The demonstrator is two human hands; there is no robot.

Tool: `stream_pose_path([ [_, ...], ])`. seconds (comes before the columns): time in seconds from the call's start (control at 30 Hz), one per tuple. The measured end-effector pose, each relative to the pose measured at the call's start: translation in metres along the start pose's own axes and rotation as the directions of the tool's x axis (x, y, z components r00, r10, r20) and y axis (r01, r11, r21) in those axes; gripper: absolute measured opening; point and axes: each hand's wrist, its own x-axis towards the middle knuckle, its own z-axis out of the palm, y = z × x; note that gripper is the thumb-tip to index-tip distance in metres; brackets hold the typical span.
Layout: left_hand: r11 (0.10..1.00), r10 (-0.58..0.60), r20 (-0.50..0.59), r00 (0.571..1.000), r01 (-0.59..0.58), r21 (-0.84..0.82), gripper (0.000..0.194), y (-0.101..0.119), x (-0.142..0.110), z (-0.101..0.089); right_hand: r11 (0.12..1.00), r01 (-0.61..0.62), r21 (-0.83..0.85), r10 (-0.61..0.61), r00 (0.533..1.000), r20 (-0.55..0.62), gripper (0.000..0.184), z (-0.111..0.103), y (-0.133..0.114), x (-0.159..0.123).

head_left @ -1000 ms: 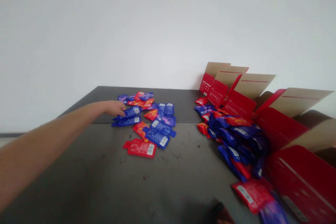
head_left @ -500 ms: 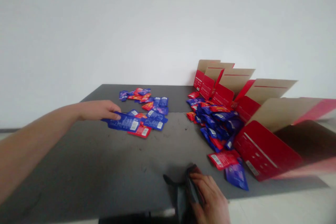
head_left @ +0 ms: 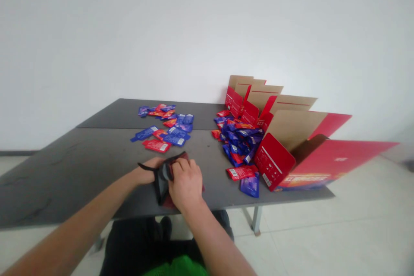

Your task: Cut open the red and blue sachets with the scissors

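The left hand has come away from the blue sachets and joined the right hand near the table's front edge, both now gripping a black-and-red pouch. The view has drawn back, showing the whole open red carton.

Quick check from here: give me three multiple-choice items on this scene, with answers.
1. Where is the heap of blue and red sachets relative to the open cartons?
A. Left of them, on the table
B. Right of them, on the floor
C. On top of them
2. What colour is the front sachet of the loose group?
A. Green
B. Red
C. White
3. What are the left hand and right hand doing?
A. Lifting a carton flap
B. Resting apart
C. Both holding a dark pouch

1 A: the heap lies beside the cartons. 2 B: its wrapper shows red. 3 C: both close on the pouch.
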Motion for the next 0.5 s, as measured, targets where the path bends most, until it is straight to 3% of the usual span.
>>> stream_pose_path([
  [0.13,0.999,-0.019,-0.163,0.986,0.027,0.042,0.035,0.002,-0.015,0.013,0.988,-0.058,-0.146,0.077,0.988,0.133,0.013,-0.002,0.044,0.019],
  [0.2,0.996,-0.013,-0.206,0.978,0.03,0.079,0.038,0.003,-0.019,0.019,0.963,-0.157,-0.219,0.187,0.974,0.124,0.015,-0.015,0.073,0.021],
  [0.27,0.995,0.003,-0.228,0.974,0.02,0.096,0.037,0.005,-0.022,0.024,0.938,-0.227,-0.263,0.254,0.964,0.075,0.014,-0.03,0.086,0.021],
  [0.37,0.995,-0.002,-0.248,0.969,0.025,0.092,0.034,0.009,-0.024,0.026,0.963,-0.166,-0.213,0.165,0.986,-0.023,0.012,-0.039,0.068,0.02],
  [0.47,0.999,-0.002,-0.293,0.956,0.014,0.039,0.024,0.012,-0.026,0.027,0.99,0.071,-0.121,-0.072,0.997,-0.002,0.011,-0.023,0.032,0.017],
  [0.5,1.0,0.003,-0.304,0.953,0.003,0.017,0.024,0.012,-0.027,0.028,0.988,0.093,-0.12,-0.092,0.996,0.019,0.009,-0.013,0.023,0.016],
])
